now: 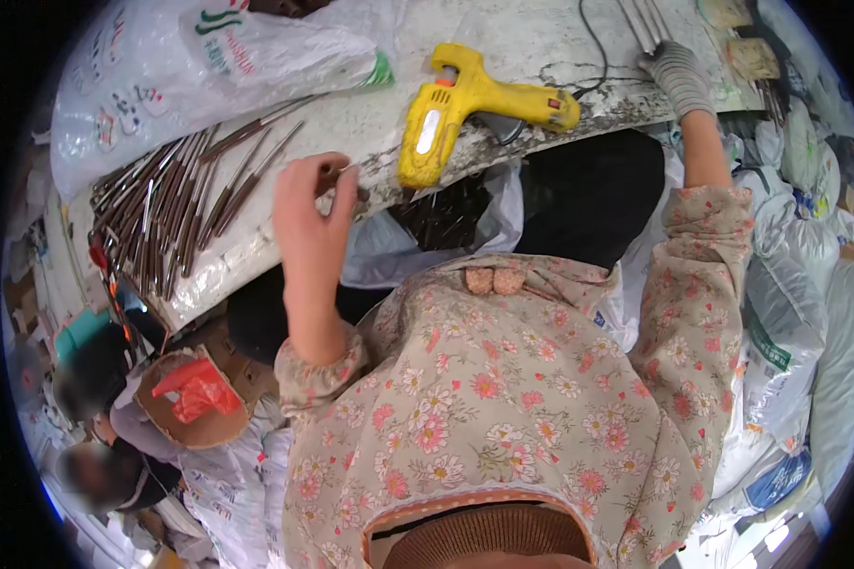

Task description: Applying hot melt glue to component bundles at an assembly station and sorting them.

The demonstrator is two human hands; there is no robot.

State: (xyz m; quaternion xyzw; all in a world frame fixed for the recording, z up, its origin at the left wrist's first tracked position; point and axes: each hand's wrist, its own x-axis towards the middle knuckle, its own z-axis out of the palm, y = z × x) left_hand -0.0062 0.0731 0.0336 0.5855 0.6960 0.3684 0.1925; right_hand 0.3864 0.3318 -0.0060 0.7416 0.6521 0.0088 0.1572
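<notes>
My left hand (311, 213) is bare and hovers over the front edge of the worktable (370, 123). Its fingers curl toward the thumb around something small, partly brown, that I cannot make out. To its left lies a heap of slim metal rods with brown handles (185, 194). My right hand (678, 83), in a grey striped glove, reaches to the far right of the table, closed on several thin metal rods (641, 24) pointing away from me. Between both hands lies a yellow corded tool shaped like a glue gun (460, 104).
A printed white plastic bag (209, 66) lies at the back left. Below the table edge, an open bag (503, 213) holds dark pieces. A cardboard box with a red bag (199, 394) stands lower left. Full white sacks (792, 313) line the right. Other people (104, 474) sit at left.
</notes>
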